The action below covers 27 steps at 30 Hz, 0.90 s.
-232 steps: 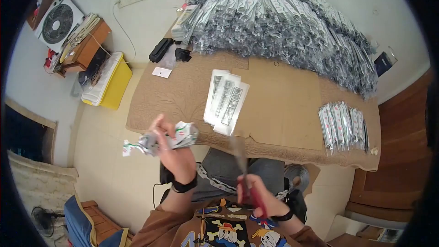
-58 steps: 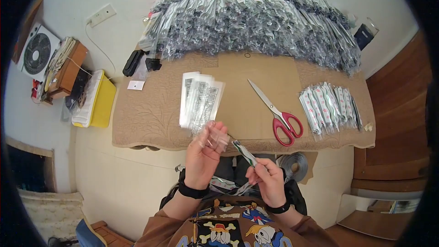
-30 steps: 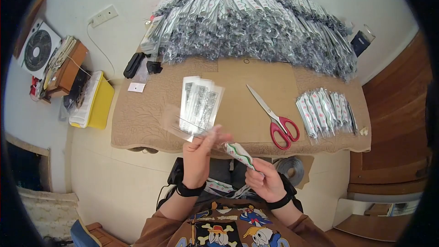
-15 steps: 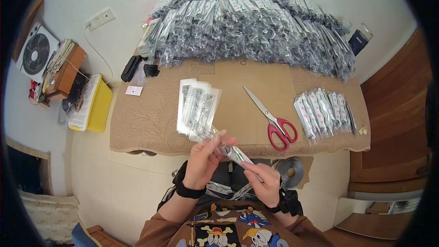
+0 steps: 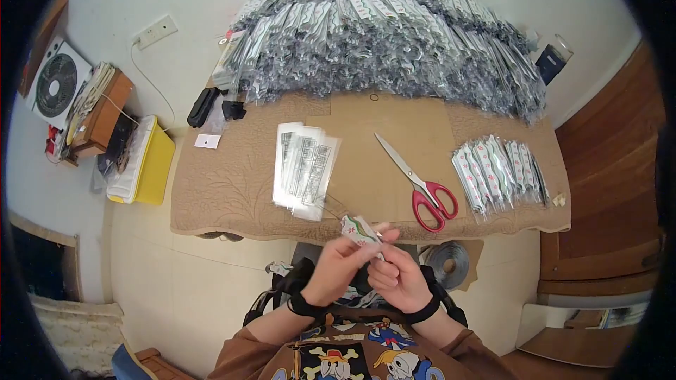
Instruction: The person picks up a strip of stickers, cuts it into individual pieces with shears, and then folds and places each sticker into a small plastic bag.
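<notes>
Left hand (image 5: 331, 272) and right hand (image 5: 403, 281) are pinching a floral strip (image 5: 358, 229) at the table's (image 5: 218, 186) six o'clock edge, seemingly light, soft and slick, best held along its sides

Left hand (image 5: 343, 262) and right hand (image 5: 396, 276) together, fingers pinched.

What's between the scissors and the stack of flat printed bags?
Only bare cardboard lies between the scissors and the bags, as the head view shows.
</notes>
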{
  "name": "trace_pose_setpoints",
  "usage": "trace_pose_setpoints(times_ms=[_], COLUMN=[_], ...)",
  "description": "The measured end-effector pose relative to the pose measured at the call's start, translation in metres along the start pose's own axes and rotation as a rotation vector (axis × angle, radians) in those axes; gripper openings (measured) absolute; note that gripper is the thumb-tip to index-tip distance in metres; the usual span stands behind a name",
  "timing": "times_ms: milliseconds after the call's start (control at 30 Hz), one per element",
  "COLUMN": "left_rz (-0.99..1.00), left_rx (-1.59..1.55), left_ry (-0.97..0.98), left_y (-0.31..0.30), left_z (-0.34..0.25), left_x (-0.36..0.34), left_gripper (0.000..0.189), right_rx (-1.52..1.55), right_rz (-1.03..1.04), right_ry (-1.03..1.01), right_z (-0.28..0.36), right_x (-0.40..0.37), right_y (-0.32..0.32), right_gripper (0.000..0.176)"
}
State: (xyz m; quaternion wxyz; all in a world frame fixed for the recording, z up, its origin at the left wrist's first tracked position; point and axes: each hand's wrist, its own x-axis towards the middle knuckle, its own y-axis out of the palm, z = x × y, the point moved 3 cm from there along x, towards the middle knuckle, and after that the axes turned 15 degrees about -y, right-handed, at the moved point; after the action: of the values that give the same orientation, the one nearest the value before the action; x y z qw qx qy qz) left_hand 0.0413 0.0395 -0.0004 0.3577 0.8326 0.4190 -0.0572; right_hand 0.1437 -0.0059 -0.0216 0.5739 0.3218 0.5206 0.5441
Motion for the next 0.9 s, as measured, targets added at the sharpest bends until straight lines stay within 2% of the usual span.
trace_pose_setpoints(times_ms=[33,133,300,400,567,667,700,800,900], left_rz=[0.0,-0.033,-0.134,-0.154,-0.021,-0.089,-0.089,-0.02,-0.028], left_rx=[-0.003,-0.295,-0.239,-0.156,-0.149,-0.317,-0.314,-0.533,-0.384], left_ry=[-0.001,0.08,0.151,0.184,0.07,0.206,0.207,0.035,-0.057], left_y=[0.001,-0.002,-0.028,-0.025,0.002,0.011,0.01,-0.002,-0.011], left_z=[0.001,-0.002,-0.008,-0.001,0.036,0.016,0.011,0.001,0.002], left_x=[0.0,-0.001,-0.003,-0.002,0.007,0.003,0.002,-0.006,-0.003], left_gripper=[0.036,0.033,0.032,0.031,0.033,0.035,0.035,0.037,0.038], right_rx=[-0.001,0.016,-0.158,-0.379,-0.39,-0.658,-0.655,-1.809,-1.836], right_rz=[-0.003,0.039,-0.145,-0.204,-0.162,-0.197,-0.195,0.527,0.59], right_ry=[0.001,0.088,0.056,-0.251,-0.352,-0.554,-0.556,-1.204,-1.226], right_z=[0.0,-0.001,0.003,0.01,0.008,0.016,0.021,0.038,0.034], right_x=[0.001,0.003,-0.003,-0.009,-0.014,-0.013,-0.011,-0.017,-0.017], right_y=[-0.002,-0.004,0.0,-0.012,0.005,0.009,0.007,0.021,0.016], right_gripper=[0.019,0.021,0.018,0.016,0.017,0.015,0.015,0.019,0.025])
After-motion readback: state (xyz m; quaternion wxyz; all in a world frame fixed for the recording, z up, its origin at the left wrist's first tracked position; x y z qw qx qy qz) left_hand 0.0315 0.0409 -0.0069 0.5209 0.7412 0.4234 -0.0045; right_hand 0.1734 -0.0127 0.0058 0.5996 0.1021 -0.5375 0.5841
